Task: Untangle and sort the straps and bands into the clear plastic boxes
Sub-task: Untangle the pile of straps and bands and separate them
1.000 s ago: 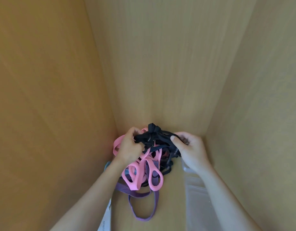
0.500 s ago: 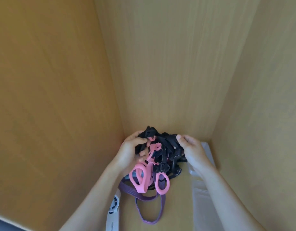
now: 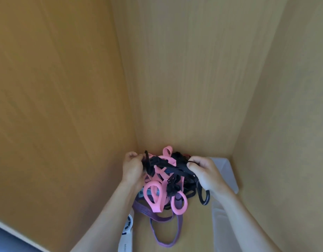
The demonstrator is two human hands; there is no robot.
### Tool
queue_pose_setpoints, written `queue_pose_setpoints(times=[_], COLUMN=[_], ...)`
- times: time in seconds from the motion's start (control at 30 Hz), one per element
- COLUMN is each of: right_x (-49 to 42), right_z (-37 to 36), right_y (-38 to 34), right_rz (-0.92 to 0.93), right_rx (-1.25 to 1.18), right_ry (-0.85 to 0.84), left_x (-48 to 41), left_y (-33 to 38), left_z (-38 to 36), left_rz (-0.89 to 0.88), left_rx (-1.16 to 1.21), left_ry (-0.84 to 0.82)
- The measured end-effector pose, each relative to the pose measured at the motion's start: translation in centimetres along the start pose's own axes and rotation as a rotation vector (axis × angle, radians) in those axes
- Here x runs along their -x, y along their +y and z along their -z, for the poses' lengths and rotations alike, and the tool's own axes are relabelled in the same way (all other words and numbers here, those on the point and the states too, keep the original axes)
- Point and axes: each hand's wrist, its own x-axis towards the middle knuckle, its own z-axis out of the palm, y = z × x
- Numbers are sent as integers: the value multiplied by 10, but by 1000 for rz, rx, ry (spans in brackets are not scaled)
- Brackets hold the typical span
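Note:
A tangled bundle of straps is held up deep in a wooden compartment: pink bands [image 3: 154,195], black straps [image 3: 177,169] and a purple band [image 3: 164,220] hanging lowest. My left hand [image 3: 132,165] grips the black straps at the bundle's left side. My right hand [image 3: 204,171] pinches black straps at its right side, and a black loop [image 3: 204,197] hangs under that hand. A clear plastic box [image 3: 226,171] stands behind my right hand and a second clear plastic box [image 3: 218,228] sits nearer, partly hidden by my right forearm.
Wooden walls close in at the left [image 3: 57,106], back [image 3: 189,79] and right [image 3: 288,124]. A white device [image 3: 127,233] with a round grille lies on the floor below my left forearm.
Both hands have pulled apart, stretching black straps sideways between them. A pink loop now sticks up at the top of the bundle, and a black loop hangs under my right hand.

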Motion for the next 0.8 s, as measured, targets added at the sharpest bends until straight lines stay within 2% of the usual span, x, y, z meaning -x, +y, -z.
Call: queue_pose_setpoints(times=[0.07, 0.1, 0.23, 0.37, 0.43, 0.53, 0.67, 0.8], right_x=[1, 0, -4, -11, -15, -23, -33, -42], right_z=[8, 13, 23, 20, 19, 22, 24, 34], right_y=[-2, -4, -13, -29, -38, -49, -63, -83], right_rz=[-4, -4, -45, -42, -14, 37, 80, 95], right_rx=[-101, -154, -247, -309, -364, -420, -480, -624], right_ry=[70, 113, 155, 115, 112, 94, 76, 150], left_x=[-6, -8, -3, 16, 22, 27, 24, 19], left_y=[1, 0, -11, -32, -40, -46, -47, -43], left_z=[8, 11, 9, -8, -18, -28, -35, -31], left_rz=[-32, -21, 63, 0, -47, -88, -178, -224], left_rx=[-113, -143, -243, -510, -588, -618, -632, -585], left_ry=[48, 20, -312, -590, -663, -656, -551, -504])
